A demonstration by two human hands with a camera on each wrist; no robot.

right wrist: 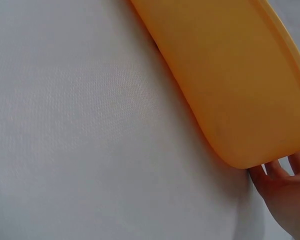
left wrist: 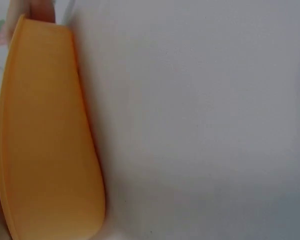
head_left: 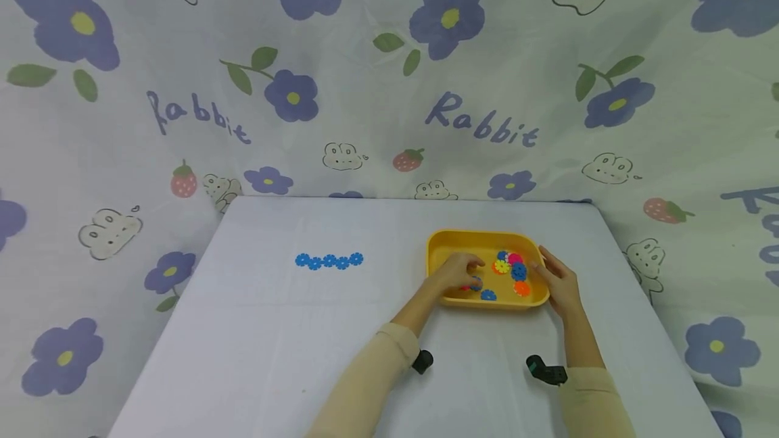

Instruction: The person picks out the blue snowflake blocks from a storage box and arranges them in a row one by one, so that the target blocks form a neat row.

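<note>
A yellow tray (head_left: 456,238) lies toward the right of the table, holding small notched discs in several colours. My left hand (head_left: 455,272) reaches over its left end, thumb and fingers spread apart just above a few discs; a blue disc (head_left: 489,295) lies near them. At the right end my right hand (head_left: 561,288) grips the tray's rim, thumb over the edge and fingers (right wrist: 277,170) against the outer wall. More discs, among them a blue one (head_left: 518,272) and an orange one (head_left: 521,288), lie inside near that hand. The left wrist view mostly shows the tray's side (left wrist: 50,130).
Left of the tray, a row of joined blue discs (head_left: 329,261) lies on the white table (head_left: 262,336). A patterned cloth (head_left: 365,100) hangs behind the table and along both sides. Dark wrist cameras (head_left: 546,372) stick out by both sleeves.
</note>
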